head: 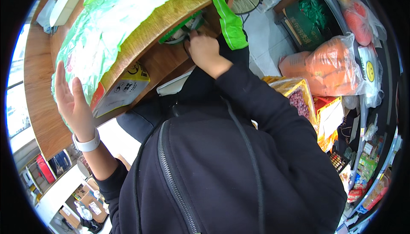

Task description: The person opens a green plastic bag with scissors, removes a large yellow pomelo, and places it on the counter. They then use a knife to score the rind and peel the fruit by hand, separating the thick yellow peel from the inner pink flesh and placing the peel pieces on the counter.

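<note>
My left hand (72,106) stands with its fingers straight and the thumb apart, at the near left edge of a translucent green plastic bag (105,26). It seems to touch the bag but does not grip it. The bag lies spread over a wooden counter (179,8), and one handle strap hangs over the edge. Beneath the counter top, my right hand (205,53) is curled at an open shelf, beside a green-rimmed container (173,35) with mixed contents. A dark loop shows by its fingers; whether they hold it is hidden.
A printed carton (125,85) stands on the shelf under the counter. To the right are a yellow crate of grapes (299,102), a large bag of orange items (333,67) and a dark green box (302,26). A white plastic tub (66,3) sits at the far left.
</note>
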The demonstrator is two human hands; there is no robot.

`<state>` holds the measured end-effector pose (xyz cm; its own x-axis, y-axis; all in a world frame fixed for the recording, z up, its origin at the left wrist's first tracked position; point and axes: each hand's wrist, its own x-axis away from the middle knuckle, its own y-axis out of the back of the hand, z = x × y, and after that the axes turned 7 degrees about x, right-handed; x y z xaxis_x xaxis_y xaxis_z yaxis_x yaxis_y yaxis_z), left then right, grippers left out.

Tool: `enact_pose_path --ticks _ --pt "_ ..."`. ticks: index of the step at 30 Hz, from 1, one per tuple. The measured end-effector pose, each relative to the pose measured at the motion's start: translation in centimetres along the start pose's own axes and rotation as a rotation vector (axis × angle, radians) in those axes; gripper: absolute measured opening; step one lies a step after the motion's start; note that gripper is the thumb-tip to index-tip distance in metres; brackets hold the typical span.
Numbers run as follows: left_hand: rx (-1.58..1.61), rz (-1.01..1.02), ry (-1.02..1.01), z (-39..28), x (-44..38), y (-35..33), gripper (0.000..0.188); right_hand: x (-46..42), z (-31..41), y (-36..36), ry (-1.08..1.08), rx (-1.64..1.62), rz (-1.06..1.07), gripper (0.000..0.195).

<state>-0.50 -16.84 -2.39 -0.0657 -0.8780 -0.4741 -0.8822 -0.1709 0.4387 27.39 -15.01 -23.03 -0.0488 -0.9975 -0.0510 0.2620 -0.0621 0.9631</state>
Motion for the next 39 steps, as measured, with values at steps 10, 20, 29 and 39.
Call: enact_pose_path --ticks 10,20,29,39 --pt "-0.225 -0.069 0.031 0.4 4.1 0.4 0.043 -11.6 2.2 -6.5 -0.013 -0.001 -0.232 0.038" --pt "-0.304 -0.056 -0.014 0.4 3.6 1.7 0.037 -3.3 0.1 -8.4 0.260 -0.146 -0.506 0.042" --pt "-0.314 -0.071 -0.031 -0.8 0.6 3.9 0.039 0.7 2.6 27.2 0.735 -0.509 0.616 0.048" --pt "0.229 0.291 0.114 -7.3 -9.6 5.6 0.053 -30.5 13.2 27.0 -0.099 0.043 -0.124 0.089"
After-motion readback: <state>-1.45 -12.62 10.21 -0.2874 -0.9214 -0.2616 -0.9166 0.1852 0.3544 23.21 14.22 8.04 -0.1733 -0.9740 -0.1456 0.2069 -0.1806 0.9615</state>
